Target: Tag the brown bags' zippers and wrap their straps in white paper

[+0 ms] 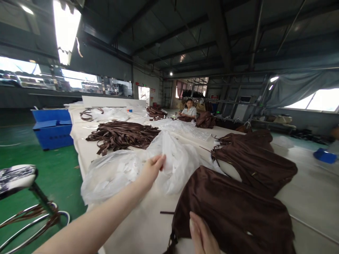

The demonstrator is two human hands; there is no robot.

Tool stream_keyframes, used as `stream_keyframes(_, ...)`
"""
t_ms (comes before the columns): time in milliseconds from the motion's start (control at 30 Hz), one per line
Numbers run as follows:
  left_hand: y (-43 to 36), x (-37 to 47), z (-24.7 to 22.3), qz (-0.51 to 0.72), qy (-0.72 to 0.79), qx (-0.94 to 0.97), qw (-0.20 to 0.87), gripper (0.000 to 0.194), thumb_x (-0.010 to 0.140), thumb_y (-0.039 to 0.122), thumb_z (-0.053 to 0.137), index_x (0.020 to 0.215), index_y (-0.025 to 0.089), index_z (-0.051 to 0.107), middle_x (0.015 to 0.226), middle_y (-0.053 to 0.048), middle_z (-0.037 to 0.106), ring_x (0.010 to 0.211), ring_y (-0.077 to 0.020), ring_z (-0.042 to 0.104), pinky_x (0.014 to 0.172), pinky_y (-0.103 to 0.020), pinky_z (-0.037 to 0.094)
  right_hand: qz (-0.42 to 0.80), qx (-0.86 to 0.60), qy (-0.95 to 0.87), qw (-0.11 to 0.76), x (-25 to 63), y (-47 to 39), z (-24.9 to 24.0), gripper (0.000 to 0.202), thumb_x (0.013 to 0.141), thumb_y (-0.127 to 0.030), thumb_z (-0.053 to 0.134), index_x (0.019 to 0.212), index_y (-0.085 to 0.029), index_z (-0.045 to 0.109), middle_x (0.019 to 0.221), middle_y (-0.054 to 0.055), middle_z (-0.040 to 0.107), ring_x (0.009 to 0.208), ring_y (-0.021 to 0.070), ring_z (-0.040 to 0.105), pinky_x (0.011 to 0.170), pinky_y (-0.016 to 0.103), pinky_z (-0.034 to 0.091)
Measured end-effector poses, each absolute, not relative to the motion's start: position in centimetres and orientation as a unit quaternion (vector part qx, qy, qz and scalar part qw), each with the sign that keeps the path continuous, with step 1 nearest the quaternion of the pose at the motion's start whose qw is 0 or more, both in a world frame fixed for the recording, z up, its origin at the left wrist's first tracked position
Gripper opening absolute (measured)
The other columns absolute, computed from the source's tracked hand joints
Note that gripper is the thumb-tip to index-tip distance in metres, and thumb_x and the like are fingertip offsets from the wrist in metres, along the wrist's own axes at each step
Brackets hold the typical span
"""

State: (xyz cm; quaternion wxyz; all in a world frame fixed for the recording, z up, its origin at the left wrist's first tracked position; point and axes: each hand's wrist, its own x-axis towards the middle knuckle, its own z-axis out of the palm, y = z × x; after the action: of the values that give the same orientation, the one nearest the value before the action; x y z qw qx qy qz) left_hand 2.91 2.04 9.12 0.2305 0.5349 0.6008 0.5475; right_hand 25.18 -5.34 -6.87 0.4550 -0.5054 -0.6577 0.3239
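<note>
My left hand reaches over the table with thumb and fingers pinched on a clear plastic bag, pulling up a fold of it. White pieces show inside the plastic, too blurred to name. My right hand lies against the near side of a dark brown fabric bag, its fingers stretched out and partly cut off by the lower edge. A thin dark strap end sticks out beside that bag. Behind it rest more brown bags, overlapping one another.
A heap of brown straps lies on the white-covered table. At left stand a blue box and a stool on the green floor. A person sits at the far side near another brown pile.
</note>
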Motion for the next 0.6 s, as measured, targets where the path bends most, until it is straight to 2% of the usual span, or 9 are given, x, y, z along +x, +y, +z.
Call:
stream_keyframes(67,-3.6,4.8,7.1,0.502,0.527,0.602,0.330,0.051,0.088,0.058,0.048,0.057,0.017,0.048,0.054,0.003,0.043,0.054,-0.0107,0.044,0.054,-0.021,0.037,0.473,-0.434,-0.599,0.479,24.1,-6.9,-4.3,0.062,0.086,-0.063,0.044,0.126,-0.019,0.059,0.121,0.015,0.066,0.112,0.0285,0.061,0.095,0.039,0.048)
stream_keyframes(167,-9.8,6.9,3.5,0.456,0.488,0.633,0.391,0.050,0.090,0.055,0.047,0.060,0.015,0.053,0.058,0.001,0.046,0.055,-0.0104,0.044,0.052,-0.021,0.036,0.602,-0.317,-0.595,0.428,22.8,-9.0,-1.3,0.070,0.079,-0.067,0.055,0.128,-0.018,0.057,0.113,0.013,0.068,0.101,0.0268,0.064,0.085,0.035,0.049)
stream_keyframes(267,-12.4,7.6,1.3,0.492,0.497,0.609,0.374,0.044,0.090,0.050,0.051,0.065,0.015,0.057,0.066,-0.001,0.050,0.063,-0.0119,0.047,0.057,-0.021,0.039,0.590,-0.362,-0.652,0.309,22.3,-10.6,0.0,0.046,0.083,-0.057,0.055,0.096,-0.015,0.070,0.076,0.006,0.067,0.071,0.0189,0.060,0.062,0.026,0.044)
stream_keyframes(367,-12.6,7.3,0.7,0.543,0.513,0.542,0.384,0.038,0.085,0.052,0.058,0.079,0.015,0.060,0.070,-0.001,0.054,0.064,-0.0122,0.048,0.058,-0.021,0.040,0.540,-0.406,-0.699,0.235,21.9,-11.9,-0.1,0.037,0.088,-0.042,0.052,0.064,-0.016,0.061,0.053,-0.002,0.049,0.052,0.0109,0.043,0.047,0.023,0.027)
stream_keyframes(467,-12.3,6.6,1.1,0.587,0.554,0.460,0.370,0.043,0.083,0.058,0.058,0.077,0.015,0.057,0.060,0.003,0.047,0.055,-0.0094,0.039,0.049,-0.019,0.032,0.519,-0.381,-0.737,0.207,21.3,-12.8,-0.6,0.035,0.086,-0.037,0.054,0.057,-0.017,0.052,0.050,-0.004,0.044,0.049,0.0089,0.040,0.046,0.023,0.023)
stream_keyframes(533,-12.2,5.8,1.6,0.595,0.572,0.440,0.352,0.048,0.087,0.061,0.049,0.068,0.017,0.050,0.053,0.005,0.039,0.049,-0.0083,0.032,0.045,-0.019,0.027,0.549,-0.385,-0.716,0.196,21.2,-12.6,-1.1,0.037,0.087,-0.044,0.052,0.060,-0.018,0.053,0.051,-0.003,0.049,0.049,0.0095,0.046,0.045,0.022,0.026)
stream_keyframes(600,-12.2,4.8,2.1,0.561,0.579,0.475,0.352,0.051,0.089,0.061,0.043,0.064,0.017,0.047,0.053,0.004,0.039,0.050,-0.0089,0.033,0.046,-0.020,0.029,0.601,-0.439,-0.637,0.201,21.5,-11.6,-1.7,0.038,0.087,-0.050,0.049,0.069,-0.018,0.057,0.053,-0.002,0.056,0.045,0.0111,0.052,0.041,0.021,0.030)
